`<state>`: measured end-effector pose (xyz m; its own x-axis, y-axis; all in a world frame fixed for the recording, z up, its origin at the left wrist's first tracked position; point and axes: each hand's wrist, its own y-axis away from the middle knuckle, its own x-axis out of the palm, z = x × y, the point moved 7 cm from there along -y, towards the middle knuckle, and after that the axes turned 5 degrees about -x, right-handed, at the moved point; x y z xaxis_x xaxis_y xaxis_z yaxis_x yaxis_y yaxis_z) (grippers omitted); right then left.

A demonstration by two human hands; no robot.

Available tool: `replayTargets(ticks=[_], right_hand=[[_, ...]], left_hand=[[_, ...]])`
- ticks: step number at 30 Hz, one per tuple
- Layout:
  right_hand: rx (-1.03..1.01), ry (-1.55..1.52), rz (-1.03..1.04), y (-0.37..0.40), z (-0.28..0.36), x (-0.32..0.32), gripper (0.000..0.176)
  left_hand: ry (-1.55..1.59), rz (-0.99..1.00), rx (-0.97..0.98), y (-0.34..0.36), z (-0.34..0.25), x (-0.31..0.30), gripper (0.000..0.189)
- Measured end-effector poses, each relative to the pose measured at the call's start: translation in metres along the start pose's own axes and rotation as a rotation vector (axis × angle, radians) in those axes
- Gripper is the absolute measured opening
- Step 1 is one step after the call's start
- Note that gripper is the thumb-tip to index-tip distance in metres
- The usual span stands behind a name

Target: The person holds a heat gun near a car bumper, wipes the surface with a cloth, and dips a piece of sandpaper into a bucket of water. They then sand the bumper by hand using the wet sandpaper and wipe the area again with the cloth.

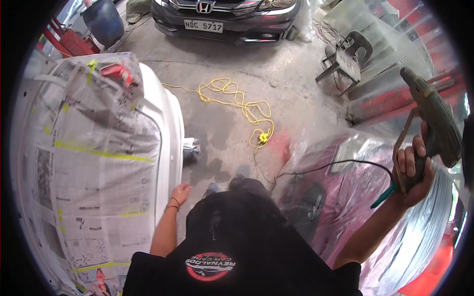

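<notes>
My right hand (415, 170) is raised at the right, its fingers wrapped round the handle of a worn grey-green heat gun (434, 113). The gun's narrow nozzle points up and to the left. A bent brown strip (399, 143) runs along the grip, and a black cord (340, 162) trails from it toward the floor. Low on the left, my left hand (181, 193) hangs beside the white edge (170, 128) of a car covered in taped newspaper (108, 182). Its fingers are loosely bent and apart, with nothing visible in them.
A yellow extension cord (244, 106) lies in loops on the concrete, with a yellow socket (263, 138) at its end. Plastic-wrapped red bodywork (340, 197) stands close on my right. A dark Honda (222, 24), a plastic chair (348, 64) and a blue drum (102, 23) are farther off.
</notes>
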<state>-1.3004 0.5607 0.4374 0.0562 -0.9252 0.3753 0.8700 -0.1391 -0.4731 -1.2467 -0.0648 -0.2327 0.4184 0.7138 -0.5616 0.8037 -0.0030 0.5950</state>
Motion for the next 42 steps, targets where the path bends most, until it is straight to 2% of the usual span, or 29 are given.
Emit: replayTargets(ticks=[3,6,10,14,17,19,20,22,24,26,28,30,33,34,38,39,42], right_hand=[[0.028,-0.027,-0.002,-0.048,-0.02,-0.04,0.081],[0.01,-0.069,-0.012,-0.108,-0.043,-0.074,0.08],[0.039,-0.068,-0.057,-0.191,-0.078,-0.106,0.077],[0.037,-0.068,-0.08,-0.28,-0.111,-0.13,0.079],[0.042,-0.026,-0.119,-0.339,-0.133,-0.144,0.074],[0.056,0.0,-0.121,-0.381,-0.144,-0.155,0.074],[0.069,0.009,-0.12,-0.398,-0.152,-0.161,0.074],[0.085,0.039,-0.169,-0.426,-0.166,-0.178,0.073],[0.121,0.091,-0.195,-0.441,-0.177,-0.19,0.073],[0.145,0.13,-0.224,-0.456,-0.191,-0.203,0.069],[0.198,0.174,-0.266,-0.467,-0.21,-0.234,0.064],[0.255,0.221,-0.291,-0.486,-0.235,-0.252,0.059],[0.361,0.283,-0.257,-0.521,-0.288,-0.297,0.058],[0.407,0.382,-0.282,-0.535,-0.308,-0.318,0.051],[0.637,0.625,-0.329,-0.577,-0.395,-0.437,0.041],[0.725,0.654,-0.266,-0.592,-0.421,-0.458,0.035],[0.819,0.807,-0.037,-0.603,-0.546,-0.574,0.04]], left_hand=[[0.047,-0.052,0.036,-0.046,-0.094,-0.047,0.044],[-0.06,-0.046,0.01,-0.078,-0.138,-0.063,0.045],[-0.148,0.09,-0.086,-0.101,-0.152,-0.055,0.046],[-0.289,0.14,-0.258,-0.151,-0.132,-0.049,0.043],[-0.829,0.471,0.015,-0.234,-0.097,-0.002,0.04],[-0.916,0.529,0.131,-0.285,-0.144,-0.006,0.041],[-0.665,0.437,-0.187,-0.299,-0.211,-0.046,0.043],[-0.315,0.143,-0.095,-0.392,-0.213,-0.027,0.049],[-0.185,0.051,-0.121,-0.425,-0.332,-0.067,0.054],[-0.036,0.065,-0.018,-0.474,-0.403,-0.069,0.053],[-0.009,0.139,0.019,-0.502,-0.487,-0.08,0.05],[-0.066,0.148,0.092,-0.529,-0.541,-0.077,0.049],[-0.057,0.165,0.079,-0.553,-0.589,-0.056,0.046],[-0.037,0.17,0.053,-0.557,-0.598,-0.045,0.045],[0.069,0.171,-0.034,-0.553,-0.617,0.023,0.042],[0.094,0.18,-0.071,-0.552,-0.625,0.042,0.043],[0.133,0.136,-0.145,-0.545,-0.627,0.145,0.05]])
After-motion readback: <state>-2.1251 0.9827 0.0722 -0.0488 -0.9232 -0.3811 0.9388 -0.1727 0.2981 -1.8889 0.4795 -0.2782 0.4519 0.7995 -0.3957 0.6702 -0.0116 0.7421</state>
